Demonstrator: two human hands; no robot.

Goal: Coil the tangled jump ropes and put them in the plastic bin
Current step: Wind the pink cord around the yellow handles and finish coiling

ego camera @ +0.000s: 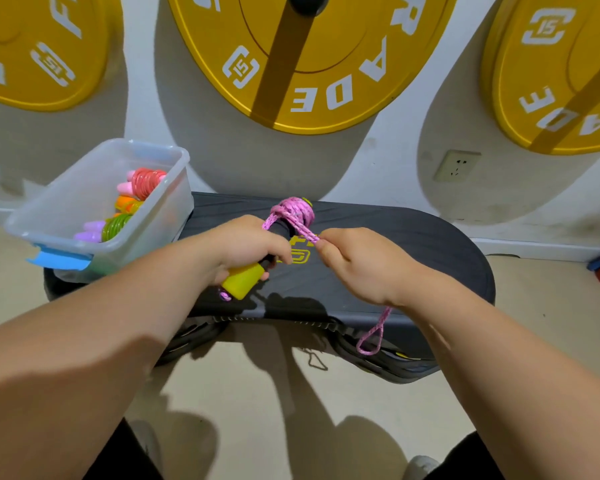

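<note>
My left hand [246, 247] grips the black and yellow handles [243, 280] of a jump rope, held together over the dark bench. Pink rope [293, 211] is wound in several turns around the far end of the handles. My right hand [357, 261] pinches the pink rope just right of the coil, and a short loop of rope [373, 337] hangs below that hand. A clear plastic bin [94, 188] stands on the bench's left end, holding coiled ropes in red, orange and green with pink and purple handles [132, 199].
The dark padded bench [413, 258] stands against a white wall. Large yellow weight plates [309, 64] hang on the wall above it. A wall socket [456, 166] is at the right. Beige floor lies in front.
</note>
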